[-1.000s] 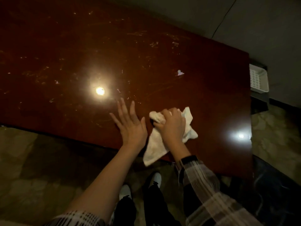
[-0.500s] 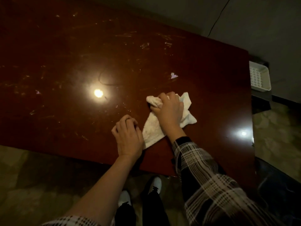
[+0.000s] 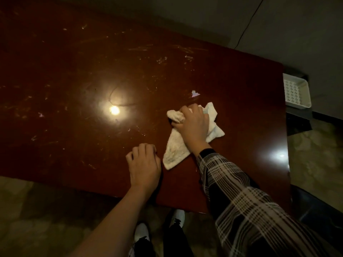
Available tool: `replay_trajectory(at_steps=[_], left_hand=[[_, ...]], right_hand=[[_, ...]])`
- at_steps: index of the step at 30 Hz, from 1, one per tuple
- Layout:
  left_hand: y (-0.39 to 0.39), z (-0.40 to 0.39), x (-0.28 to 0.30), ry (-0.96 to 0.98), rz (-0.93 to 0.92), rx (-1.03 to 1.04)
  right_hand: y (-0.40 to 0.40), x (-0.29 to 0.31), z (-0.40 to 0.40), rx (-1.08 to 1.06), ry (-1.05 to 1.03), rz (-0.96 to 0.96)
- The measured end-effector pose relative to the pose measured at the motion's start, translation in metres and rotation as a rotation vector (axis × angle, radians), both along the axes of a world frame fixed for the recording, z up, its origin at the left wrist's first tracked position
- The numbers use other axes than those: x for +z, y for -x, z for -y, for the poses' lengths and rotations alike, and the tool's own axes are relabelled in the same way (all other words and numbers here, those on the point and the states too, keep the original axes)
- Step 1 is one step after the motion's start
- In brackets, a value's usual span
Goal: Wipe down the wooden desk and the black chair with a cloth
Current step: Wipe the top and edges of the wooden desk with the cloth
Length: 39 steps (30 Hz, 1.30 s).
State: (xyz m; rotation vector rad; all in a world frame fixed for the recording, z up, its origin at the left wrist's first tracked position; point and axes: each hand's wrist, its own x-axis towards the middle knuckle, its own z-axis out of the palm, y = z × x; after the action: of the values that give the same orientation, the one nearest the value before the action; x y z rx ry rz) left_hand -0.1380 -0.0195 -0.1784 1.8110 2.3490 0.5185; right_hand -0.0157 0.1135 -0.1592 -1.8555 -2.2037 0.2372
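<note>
A person's right hand (image 3: 193, 125) grips a bunched white cloth (image 3: 176, 147) on the wooden desk (image 3: 74, 71), right of the frame's centre; the left hand (image 3: 143, 164), fingers curled and empty, rests on the top just beside it. Scuffs mark the upper left, suggesting much wiping remains. The black chair is not in view.

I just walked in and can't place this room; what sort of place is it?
Probably an office or study, dimly lit. A large, scratched wooden desk fills the view, a white plastic tray sits on a low stand beside it, and a thin cable runs along the plain grey wall.
</note>
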Motion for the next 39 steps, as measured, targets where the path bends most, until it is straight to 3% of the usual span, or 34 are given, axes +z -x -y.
replay_trajectory(at_steps=[4, 9, 16, 21, 29, 36, 39], left_hand=[[-0.007, -0.007, 0.005, 0.05, -0.053, 0.013], [-0.028, -0.045, 0.029, 0.163, 0.077, 0.032], [-0.042, -0.09, 0.007, 0.111, 0.102, 0.031], [-0.04, -0.09, -0.01, -0.038, 0.031, 0.021], [-0.042, -0.092, -0.009, -0.042, -0.005, 0.021], [-0.041, -0.092, -0.011, -0.026, -0.022, 0.003], [-0.04, -0.091, -0.012, 0.003, -0.009, 0.001]], right_hand=[[-0.017, 0.001, 0.03, 0.002, 0.021, -0.039], [-0.043, -0.005, 0.052, 0.04, -0.017, -0.051], [-0.047, -0.013, -0.007, 0.098, -0.066, -0.046], [-0.035, -0.006, -0.07, 0.078, -0.042, -0.033], [-0.052, -0.008, -0.025, 0.076, -0.001, -0.072], [-0.024, 0.001, -0.12, 0.101, 0.045, 0.015], [-0.021, 0.005, -0.125, 0.084, 0.118, -0.015]])
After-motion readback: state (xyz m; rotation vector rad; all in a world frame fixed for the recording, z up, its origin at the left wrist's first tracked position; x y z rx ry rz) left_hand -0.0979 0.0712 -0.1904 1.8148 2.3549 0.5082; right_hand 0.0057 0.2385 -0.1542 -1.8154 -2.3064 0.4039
